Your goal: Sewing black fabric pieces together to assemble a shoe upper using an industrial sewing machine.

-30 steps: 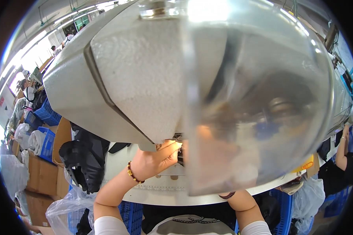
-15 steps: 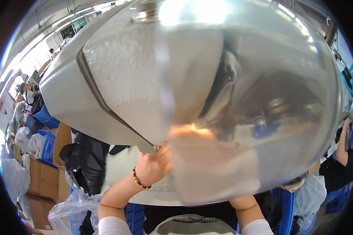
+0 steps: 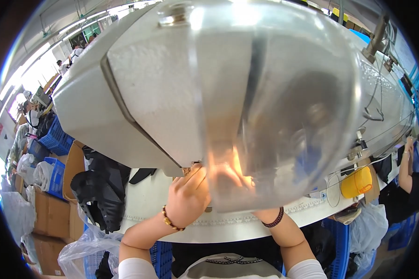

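A large pale grey sewing machine head [image 3: 153, 93] fills the upper middle of the view. My left hand [image 3: 188, 190] is at its lower end, fingers bent and pressed together under the machine's edge. Whatever they hold, if anything, is hidden. My right hand [image 3: 261, 215] reaches in from the lower right. A see-through, blurred, rounded cover [image 3: 288, 107] hangs in front of it, so its fingers cannot be made out. Both wrists lie over the pale work table [image 3: 228, 232], which has a ruler scale along its front.
Black shaped pieces [image 3: 97, 195] lie at the table's left, beside a cardboard box [image 3: 74, 169]. At the right stands a yellow cup-like container [image 3: 357, 182] near thin threads. Blue crates [image 3: 160, 258] and plastic bags flank my lap. Another person's arm [image 3: 406, 167] shows far right.
The see-through cover has shifted up and left in view, uncovering more of my right wrist, the table and the yellow container. My left hand has moved slightly right.
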`<state>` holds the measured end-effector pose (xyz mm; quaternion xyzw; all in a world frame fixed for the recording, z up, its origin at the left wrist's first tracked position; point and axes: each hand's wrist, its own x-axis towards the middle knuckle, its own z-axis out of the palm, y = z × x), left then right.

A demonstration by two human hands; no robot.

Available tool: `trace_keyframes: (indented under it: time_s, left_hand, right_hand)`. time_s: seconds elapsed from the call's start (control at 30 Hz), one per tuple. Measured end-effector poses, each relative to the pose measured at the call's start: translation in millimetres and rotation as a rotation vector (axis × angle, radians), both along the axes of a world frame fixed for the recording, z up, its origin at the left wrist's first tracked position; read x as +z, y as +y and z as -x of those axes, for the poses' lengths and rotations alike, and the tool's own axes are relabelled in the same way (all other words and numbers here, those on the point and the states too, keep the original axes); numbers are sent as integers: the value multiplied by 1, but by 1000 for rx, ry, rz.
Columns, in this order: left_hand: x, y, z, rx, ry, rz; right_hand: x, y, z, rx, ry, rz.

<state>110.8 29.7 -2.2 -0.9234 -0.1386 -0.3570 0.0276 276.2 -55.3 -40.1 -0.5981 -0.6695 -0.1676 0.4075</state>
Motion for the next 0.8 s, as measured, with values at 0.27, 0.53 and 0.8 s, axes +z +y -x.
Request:
trace_keyframes:
  time_s: [0.27,0.53,0.8]
  left_hand:
    - [2,45,98,75,95,306]
    - [-102,126,77,330,-4,527]
    - [-155,237,56,-526,-945,1667]
  right_hand:
    - [34,-49,-17,79,396,-355]
    - [24,-46,2,212,445,-449]
    - [10,-22,18,323,390,-371]
